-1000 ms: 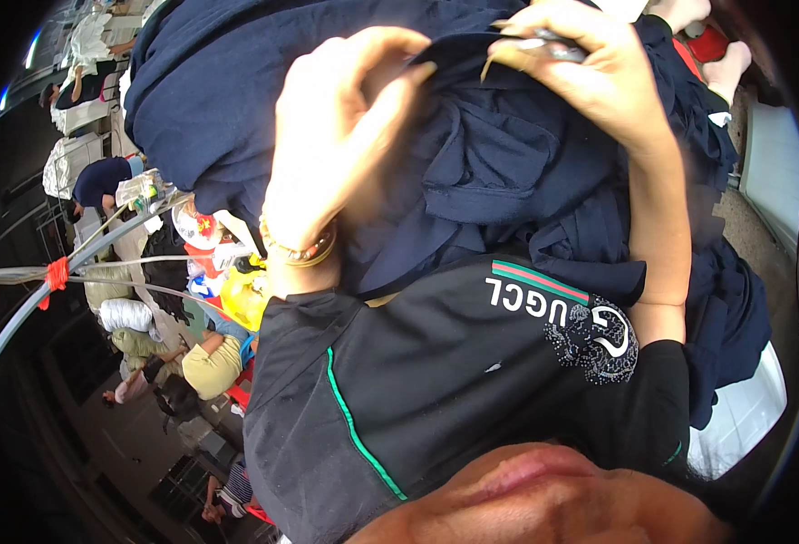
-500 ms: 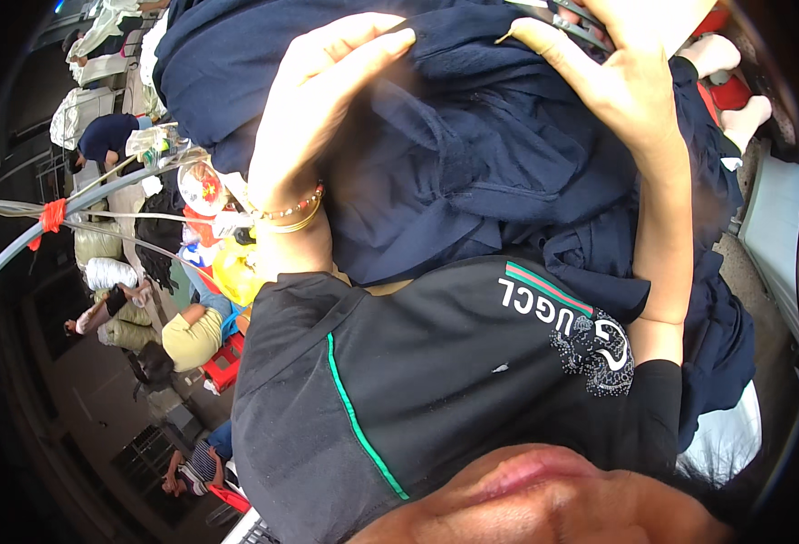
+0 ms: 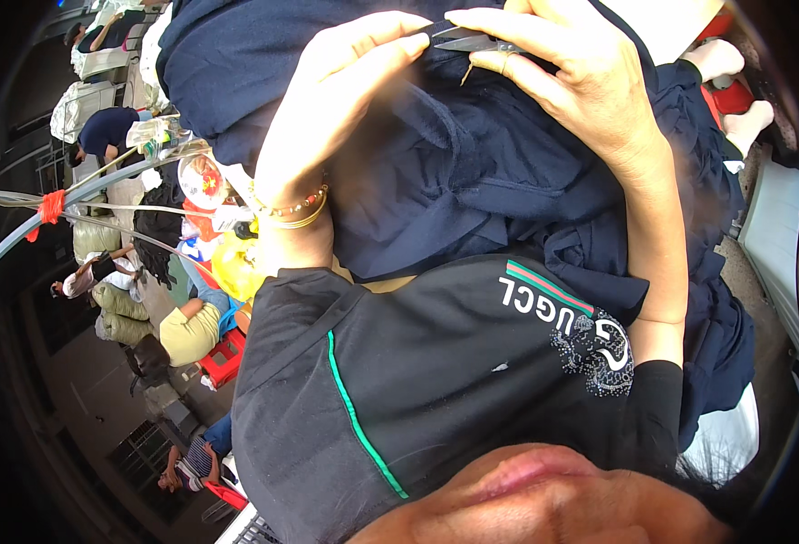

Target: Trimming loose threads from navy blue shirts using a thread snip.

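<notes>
Navy blue fabric [image 3: 472, 154] lies in a thick, folded heap in front of me and over my lap. At the top of the view, my left hand [image 3: 340, 86] pinches a dark edge of this fabric between thumb and fingers. My right hand [image 3: 581, 86] grips small metal thread snips [image 3: 461, 43], thumb below and fingers above. Their pointed blades reach the fabric right beside my left fingertips. A short tan strand [image 3: 466, 72] hangs near my right thumb. Part of the snips is hidden inside my right hand.
At left, a grey cable [image 3: 9, 249] with a red tie [image 3: 52, 207] crosses near my left arm. A yellow plastic bag [image 3: 236, 265] and a round fan-like thing [image 3: 202, 181] are beside it. Several people work further left. A white panel [image 3: 775, 245] stands at right.
My right hand has moved left toward my left hand, and its fingers have closed in. The snips' blades now show at the fabric edge. My left hand has barely shifted.
</notes>
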### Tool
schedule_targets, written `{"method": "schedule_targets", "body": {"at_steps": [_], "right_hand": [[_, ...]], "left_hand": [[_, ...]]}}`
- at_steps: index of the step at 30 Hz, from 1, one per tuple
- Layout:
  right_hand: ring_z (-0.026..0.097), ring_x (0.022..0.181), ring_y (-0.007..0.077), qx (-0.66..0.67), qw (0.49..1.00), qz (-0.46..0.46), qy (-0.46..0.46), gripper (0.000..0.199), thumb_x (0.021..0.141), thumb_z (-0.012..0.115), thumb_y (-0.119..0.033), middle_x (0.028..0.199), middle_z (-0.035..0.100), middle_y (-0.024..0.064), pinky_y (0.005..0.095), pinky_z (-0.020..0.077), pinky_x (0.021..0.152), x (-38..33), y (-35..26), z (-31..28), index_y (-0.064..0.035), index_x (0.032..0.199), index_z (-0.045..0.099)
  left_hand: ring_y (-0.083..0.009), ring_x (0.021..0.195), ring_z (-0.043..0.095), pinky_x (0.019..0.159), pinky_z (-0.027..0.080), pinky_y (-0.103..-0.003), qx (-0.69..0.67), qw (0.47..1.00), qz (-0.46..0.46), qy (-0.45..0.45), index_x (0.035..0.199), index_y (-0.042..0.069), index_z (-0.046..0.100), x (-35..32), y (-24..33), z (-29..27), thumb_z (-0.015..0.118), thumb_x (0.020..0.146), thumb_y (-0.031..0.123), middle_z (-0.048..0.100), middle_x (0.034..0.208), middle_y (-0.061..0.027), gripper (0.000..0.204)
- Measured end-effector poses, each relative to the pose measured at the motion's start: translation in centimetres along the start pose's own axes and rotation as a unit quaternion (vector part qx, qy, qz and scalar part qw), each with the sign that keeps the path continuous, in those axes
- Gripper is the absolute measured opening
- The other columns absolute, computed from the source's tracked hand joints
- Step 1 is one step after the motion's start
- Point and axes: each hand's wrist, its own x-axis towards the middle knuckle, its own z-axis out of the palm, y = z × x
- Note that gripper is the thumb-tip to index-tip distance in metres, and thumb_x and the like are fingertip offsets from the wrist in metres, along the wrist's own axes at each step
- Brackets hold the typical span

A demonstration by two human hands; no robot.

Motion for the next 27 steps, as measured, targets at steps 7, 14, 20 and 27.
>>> {"method": "schedule_targets", "body": {"at_steps": [7,14,20,27], "right_hand": [[0.055,0.064,0.0137,-0.028,0.998,-0.019,0.053,0.019,0.089,0.078,-0.025,0.073,0.055,-0.0021,0.0294,0.0451,0.057,-1.6,1.5,0.4,-0.0159,0.106,0.077],[0.055,0.075,0.0094,0.129,0.968,0.178,0.117,0.037,0.082,0.083,-0.009,0.082,0.059,-0.0004,0.0222,0.0467,0.070,-4.2,2.4,-3.9,-0.0108,0.118,0.077],[0.066,0.096,0.0134,0.316,0.832,0.338,0.307,0.033,0.092,0.073,-0.001,0.111,0.072,0.0071,0.0281,0.0519,0.085,-6.8,5.7,-6.0,0.0033,0.124,0.070],[0.065,0.103,0.0116,0.332,0.797,0.343,0.369,0.038,0.095,0.071,0.001,0.117,0.070,0.0067,0.0241,0.0508,0.094,-8.6,7.5,-7.1,0.0083,0.131,0.064]], "left_hand": [[-0.0118,0.106,0.060,0.095,0.046,-0.027,0.037,0.995,-0.088,-0.029,0.123,-0.001,0.065,-0.9,3.3,2.1,0.074,0.092,0.012,0.067,0.111,-0.0030,0.035],[-0.0241,0.098,0.063,0.088,0.046,-0.038,0.576,0.794,0.103,-0.168,0.130,0.011,0.066,-2.0,6.0,0.2,0.082,0.079,0.019,0.066,0.094,-0.0052,0.053],[-0.0166,0.068,0.060,0.062,0.049,-0.030,0.496,0.856,0.044,-0.140,0.102,0.001,0.071,0.4,11.5,-4.1,0.073,0.087,0.006,0.063,0.085,-0.0060,0.015],[-0.0290,0.080,0.065,0.074,0.056,-0.035,0.582,0.784,0.056,-0.208,0.141,0.009,0.053,-0.4,6.5,1.5,0.084,0.072,0.004,0.061,0.109,-0.0150,0.076]]}}
